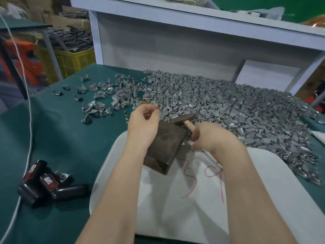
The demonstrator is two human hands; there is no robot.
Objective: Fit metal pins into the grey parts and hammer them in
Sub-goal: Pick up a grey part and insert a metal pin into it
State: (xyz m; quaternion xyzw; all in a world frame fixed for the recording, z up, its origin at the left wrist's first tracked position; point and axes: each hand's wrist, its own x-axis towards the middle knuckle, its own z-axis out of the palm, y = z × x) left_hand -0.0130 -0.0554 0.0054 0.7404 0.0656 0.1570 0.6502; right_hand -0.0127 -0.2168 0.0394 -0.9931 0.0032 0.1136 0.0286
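Note:
A big heap of small grey parts (233, 110) covers the green table's far right. A dark metal block (165, 148) stands on a white cloth in front of me. My right hand (211, 138) grips the wooden handle of a hammer (184, 118), whose dark head hovers over the block's far edge. My left hand (143, 122) is above the block's left side with fingers curled, pinching something small that I cannot make out. Loose brass pins (146, 102) lie just beyond it at the heap's edge.
Scattered grey parts (98, 95) lie at the far left of the table. Black tape dispensers (44, 184) sit at the near left beside a white cable (29, 138). A white shelf unit (175, 41) rises behind the heap. A yellow crate (73, 60) stands off the table.

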